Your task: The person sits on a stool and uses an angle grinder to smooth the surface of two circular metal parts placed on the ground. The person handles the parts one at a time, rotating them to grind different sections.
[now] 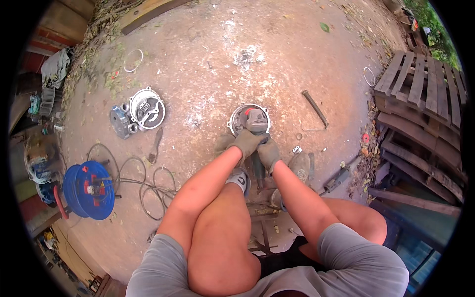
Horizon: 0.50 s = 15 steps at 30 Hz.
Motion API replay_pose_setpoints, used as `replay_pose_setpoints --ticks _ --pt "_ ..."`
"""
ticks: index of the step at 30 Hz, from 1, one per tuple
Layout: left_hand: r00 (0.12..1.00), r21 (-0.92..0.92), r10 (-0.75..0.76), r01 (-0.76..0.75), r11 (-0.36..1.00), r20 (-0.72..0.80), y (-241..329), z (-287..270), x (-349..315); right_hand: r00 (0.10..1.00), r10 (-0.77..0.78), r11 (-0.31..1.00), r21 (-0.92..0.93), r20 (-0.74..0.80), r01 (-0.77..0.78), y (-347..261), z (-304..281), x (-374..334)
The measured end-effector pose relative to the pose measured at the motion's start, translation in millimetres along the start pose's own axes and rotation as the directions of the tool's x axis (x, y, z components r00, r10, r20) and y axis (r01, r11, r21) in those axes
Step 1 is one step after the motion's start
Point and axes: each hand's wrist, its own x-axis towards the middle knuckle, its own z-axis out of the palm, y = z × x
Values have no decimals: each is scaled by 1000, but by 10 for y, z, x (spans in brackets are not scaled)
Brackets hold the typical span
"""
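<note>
I crouch over a round metal housing lying on the dirt ground. A grey and red angle grinder rests inside it. My left hand, in a grey-green glove, grips the front of the grinder. My right hand, also gloved, wraps the grinder's dark body just behind. Both forearms reach forward over my bare knees. My shoes stand on either side of the work.
A blue cable reel with loose cable lies left. Metal motor parts sit at the upper left. A metal bar and a tool lie to the right. Wooden pallets are stacked at the far right.
</note>
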Motion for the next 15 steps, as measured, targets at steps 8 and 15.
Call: replay_pose_setpoints --ticks 8,15 --pt "995 -38 -93 91 995 -38 165 135 -198 997 -72 997 33 -32 73 -48 -87 -259" --pt "998 -244 40 -53 968 -57 -160 218 -70 996 -84 995 -47 -9 84 127 -42 -119"
